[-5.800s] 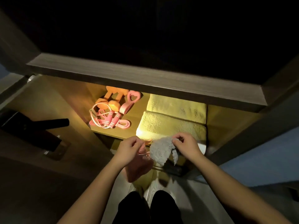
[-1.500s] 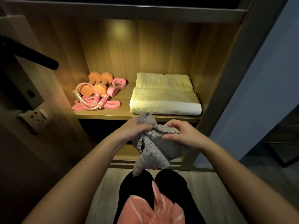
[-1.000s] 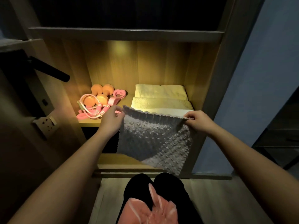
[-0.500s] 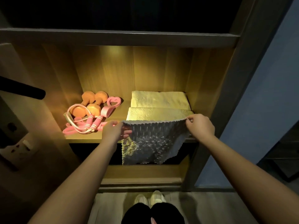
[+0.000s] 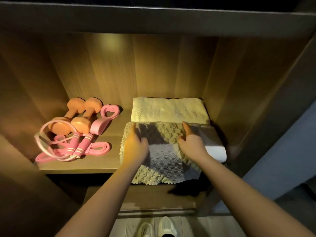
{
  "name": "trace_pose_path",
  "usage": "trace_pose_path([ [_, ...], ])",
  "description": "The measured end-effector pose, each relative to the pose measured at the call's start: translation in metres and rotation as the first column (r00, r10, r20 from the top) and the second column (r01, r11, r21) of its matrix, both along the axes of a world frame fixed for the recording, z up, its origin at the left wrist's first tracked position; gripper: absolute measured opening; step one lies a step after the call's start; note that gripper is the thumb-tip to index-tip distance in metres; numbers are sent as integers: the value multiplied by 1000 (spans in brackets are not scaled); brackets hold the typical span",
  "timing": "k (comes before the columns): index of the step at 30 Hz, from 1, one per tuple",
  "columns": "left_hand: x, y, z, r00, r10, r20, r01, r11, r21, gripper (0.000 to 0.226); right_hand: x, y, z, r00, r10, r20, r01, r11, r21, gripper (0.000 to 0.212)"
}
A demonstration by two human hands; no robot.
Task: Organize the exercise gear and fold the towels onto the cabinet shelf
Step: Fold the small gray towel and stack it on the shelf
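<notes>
A grey knobbly towel (image 5: pixel 162 161) lies spread over the front folded white towel (image 5: pixel 214 147) on the lit cabinet shelf (image 5: pixel 102 161), its near edge hanging over the shelf front. My left hand (image 5: pixel 136 146) lies flat on the grey towel's left part, fingers straight. My right hand (image 5: pixel 191 141) rests on its right part with fingers stretched toward the back. Behind it sits a second folded cream towel (image 5: pixel 169 108).
On the shelf's left side lie two orange dumbbells (image 5: pixel 77 117), a pink heart-shaped grip (image 5: pixel 106 118), a pink jump rope (image 5: pixel 75 144) and a pink band (image 5: pixel 97 149). The cabinet's side walls close in on both sides; my shoes (image 5: pixel 157 226) show on the floor below.
The grey towel went from hanging stretched between my two hands in front of the shelf to lying on the front folded towel. Both hands let go of its corners and now rest flat on it.
</notes>
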State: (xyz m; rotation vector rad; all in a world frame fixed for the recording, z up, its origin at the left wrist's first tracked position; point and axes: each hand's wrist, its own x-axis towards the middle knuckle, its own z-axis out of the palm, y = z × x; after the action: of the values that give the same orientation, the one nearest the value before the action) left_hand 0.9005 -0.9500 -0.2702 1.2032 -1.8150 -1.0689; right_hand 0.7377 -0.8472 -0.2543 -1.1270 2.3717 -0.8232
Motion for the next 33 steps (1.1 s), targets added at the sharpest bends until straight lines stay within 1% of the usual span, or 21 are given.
trace_pose_path([
  [1,-6,0,-6,983,-50,179,79,983,-164,57,1,-4,-7,993,50,-108,-39,994,102,64],
  [2,-12,0,-11,915,-83,396,213,931,-296,54,0,-8,-15,974,91,-208,-57,985,164,59],
  [3,-18,0,-15,802,-81,592,353,863,-360,55,-1,-13,-21,950,133,-284,-75,975,207,56],
  [4,-23,-2,-18,703,-66,708,450,813,-371,57,-3,-16,-25,927,168,-334,-87,965,246,55],
  [5,-25,-4,-19,649,-60,758,486,799,-353,58,-5,-18,-27,916,190,-352,-89,954,285,56],
  [8,-27,-12,-21,621,-46,782,417,865,-280,62,-14,-18,-32,932,169,-320,-37,924,380,59],
  [12,-17,-13,-18,570,40,821,243,946,-215,69,-25,-5,-29,944,50,-327,116,876,468,66],
  [14,-15,-14,-13,548,63,834,207,956,-208,72,-27,0,-22,956,-10,-292,155,864,479,67],
  [15,-15,-14,-11,547,68,834,227,947,-226,72,-28,2,-18,963,-41,-266,166,869,466,67],
  [17,-15,-13,-9,579,41,814,326,904,-278,69,-31,5,-11,950,-115,-290,227,891,394,66],
  [18,-14,-11,-9,593,19,805,372,880,-294,67,-32,8,-7,930,-166,-327,276,904,326,62],
  [19,-14,-9,-10,595,6,803,399,866,-303,65,-35,10,-3,915,-235,-327,320,918,235,53],
  [21,-13,-4,-12,594,18,804,397,863,-313,64,-40,12,1,917,-349,-193,369,926,80,33],
  [22,-14,-3,-13,600,25,799,389,864,-319,64,-43,12,2,923,-360,-133,368,929,41,27],
  [24,-18,-3,-12,625,31,780,389,854,-346,65,-49,15,3,918,-387,-85,386,922,-25,21],
  [26,-23,-4,-10,650,30,759,401,835,-377,64,-54,18,6,888,-453,-83,448,891,-76,22],
  [27,-25,-4,-11,647,24,762,411,830,-376,64,-57,19,7,874,-473,-111,469,881,-65,24],
  [29,-27,-5,-15,612,8,791,427,838,-339,64,-58,21,9,867,-446,-224,469,881,60,32],
  [31,-26,-8,-17,593,-13,805,413,863,-290,64,-52,19,9,875,-297,-382,405,881,243,51],
  [32,-27,-10,-17,595,-13,804,401,871,-283,64,-47,16,9,876,-207,-436,348,897,273,61],
  [33,-29,-12,-16,601,-6,799,396,871,-291,65,-41,12,8,885,-107,-454,250,930,268,65],
])
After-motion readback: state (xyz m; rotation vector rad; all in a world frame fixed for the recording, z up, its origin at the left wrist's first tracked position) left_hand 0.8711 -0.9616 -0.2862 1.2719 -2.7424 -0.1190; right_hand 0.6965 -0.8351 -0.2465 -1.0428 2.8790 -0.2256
